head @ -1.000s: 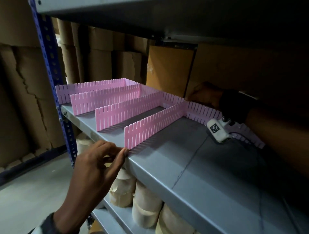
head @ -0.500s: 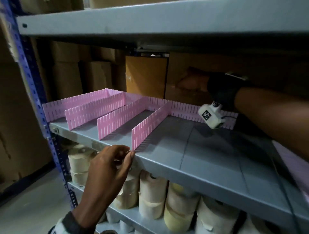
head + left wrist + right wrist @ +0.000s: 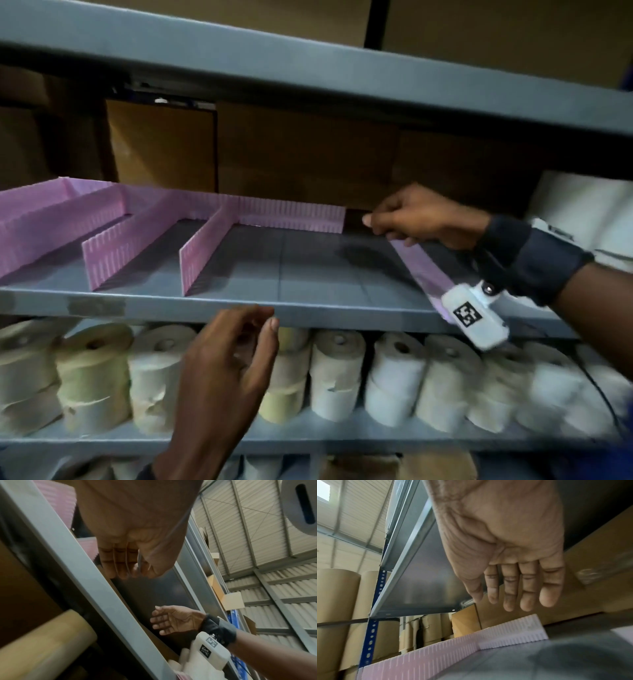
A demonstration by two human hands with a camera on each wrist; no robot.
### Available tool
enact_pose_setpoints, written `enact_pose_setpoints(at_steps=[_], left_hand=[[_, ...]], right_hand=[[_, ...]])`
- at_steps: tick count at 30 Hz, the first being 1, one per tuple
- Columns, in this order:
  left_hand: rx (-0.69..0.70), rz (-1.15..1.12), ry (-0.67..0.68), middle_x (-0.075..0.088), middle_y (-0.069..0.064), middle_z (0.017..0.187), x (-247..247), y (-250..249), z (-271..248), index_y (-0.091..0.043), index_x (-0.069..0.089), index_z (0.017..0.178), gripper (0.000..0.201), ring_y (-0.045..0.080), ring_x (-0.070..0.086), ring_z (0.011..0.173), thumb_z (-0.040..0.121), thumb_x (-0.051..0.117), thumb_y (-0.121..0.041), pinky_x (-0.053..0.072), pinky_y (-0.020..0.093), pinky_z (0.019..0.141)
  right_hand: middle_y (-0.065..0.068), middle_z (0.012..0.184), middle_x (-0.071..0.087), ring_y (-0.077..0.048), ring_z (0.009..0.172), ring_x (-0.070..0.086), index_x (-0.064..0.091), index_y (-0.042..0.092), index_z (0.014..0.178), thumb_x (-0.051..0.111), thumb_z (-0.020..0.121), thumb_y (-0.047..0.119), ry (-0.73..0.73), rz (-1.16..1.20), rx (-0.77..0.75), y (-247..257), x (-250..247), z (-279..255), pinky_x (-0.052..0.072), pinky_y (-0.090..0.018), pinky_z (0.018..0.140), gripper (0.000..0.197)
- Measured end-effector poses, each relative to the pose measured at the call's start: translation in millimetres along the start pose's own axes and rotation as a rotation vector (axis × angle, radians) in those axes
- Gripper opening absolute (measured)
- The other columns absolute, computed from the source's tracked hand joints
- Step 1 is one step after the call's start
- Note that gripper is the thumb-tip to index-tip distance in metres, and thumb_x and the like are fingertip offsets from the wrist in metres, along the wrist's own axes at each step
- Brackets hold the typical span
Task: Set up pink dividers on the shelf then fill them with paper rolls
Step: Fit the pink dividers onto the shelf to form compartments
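Pink slotted dividers (image 3: 205,246) stand upright across the grey shelf (image 3: 308,274) on its left half, joined to a pink back strip (image 3: 291,216). Another pink divider (image 3: 424,270) lies flat at the right, under my right wrist. My right hand (image 3: 404,219) hovers just past the back strip's right end; the right wrist view shows its fingers (image 3: 513,588) straight and empty above the strip (image 3: 513,630). My left hand (image 3: 236,346) hangs in front of the shelf's front edge, fingers (image 3: 120,563) loosely curled, holding nothing. Paper rolls (image 3: 335,370) fill the shelf below.
Another grey shelf (image 3: 308,72) runs close overhead. Brown cardboard boxes (image 3: 301,154) stand behind the dividers. A white object (image 3: 582,212) sits at the far right of the shelf. A blue perforated upright (image 3: 371,635) holds the rack at the left.
My left hand let go of the front end of the nearest divider and dropped right, below the shelf edge. My right hand came away from the back strip toward the right.
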State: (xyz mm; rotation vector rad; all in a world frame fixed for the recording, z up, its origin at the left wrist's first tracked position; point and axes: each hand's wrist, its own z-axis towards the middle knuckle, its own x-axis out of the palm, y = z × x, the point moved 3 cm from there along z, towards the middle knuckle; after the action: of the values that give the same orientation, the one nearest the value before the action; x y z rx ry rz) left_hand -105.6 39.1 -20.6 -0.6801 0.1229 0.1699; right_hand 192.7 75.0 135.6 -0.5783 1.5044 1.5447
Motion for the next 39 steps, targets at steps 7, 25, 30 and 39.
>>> enact_pose_setpoints(at_steps=[7, 25, 30, 39], left_hand=[[0.09, -0.048, 0.166, 0.068, -0.016, 0.087, 66.9, -44.8, -5.2, -0.025, 0.071, 0.093, 0.017, -0.003, 0.065, 0.081, 0.092, 0.06, -0.039, 0.051, 0.026, 0.07], [0.217, 0.347, 0.557, 0.063, -0.008, 0.139, 229.8, -76.9, 3.1, -0.028, 0.067, 0.132, 0.041, 0.014, 0.057, 0.128, 0.098, 0.057, -0.049, 0.036, 0.03, 0.11], [0.235, 0.272, 0.558, 0.067, -0.012, 0.134, 224.2, -75.4, 6.3, -0.028, 0.072, 0.125, 0.03, 0.008, 0.059, 0.126, 0.098, 0.064, -0.04, 0.047, 0.035, 0.106], [0.371, 0.16, 0.255, 0.07, -0.013, 0.125, 183.8, -88.2, 21.3, -0.017, 0.068, 0.131, 0.032, -0.003, 0.069, 0.106, 0.099, 0.063, -0.019, 0.05, 0.009, 0.087]], right_hand=[[-0.009, 0.068, 0.071, -0.011, 0.056, 0.06, 0.074, 0.008, 0.077, 0.073, 0.088, 0.03, -0.191, 0.137, 0.034, -107.8, -31.2, -65.0, 0.046, -0.02, 0.047, 0.025], [0.02, 0.094, 0.067, 0.003, 0.086, 0.061, 0.077, 0.024, 0.101, 0.061, 0.095, 0.026, -0.218, 0.011, -0.185, -198.4, -6.7, -72.0, 0.045, -0.013, 0.078, 0.017], [0.014, 0.098, 0.071, -0.005, 0.088, 0.064, 0.076, 0.024, 0.102, 0.059, 0.095, 0.024, -0.257, 0.044, -0.177, -200.0, -6.8, -71.8, 0.051, -0.025, 0.08, 0.018], [0.011, 0.099, 0.069, -0.008, 0.089, 0.063, 0.072, 0.025, 0.106, 0.056, 0.098, 0.029, -0.307, 0.098, -0.116, -201.7, -9.8, -75.8, 0.052, -0.031, 0.082, 0.018]])
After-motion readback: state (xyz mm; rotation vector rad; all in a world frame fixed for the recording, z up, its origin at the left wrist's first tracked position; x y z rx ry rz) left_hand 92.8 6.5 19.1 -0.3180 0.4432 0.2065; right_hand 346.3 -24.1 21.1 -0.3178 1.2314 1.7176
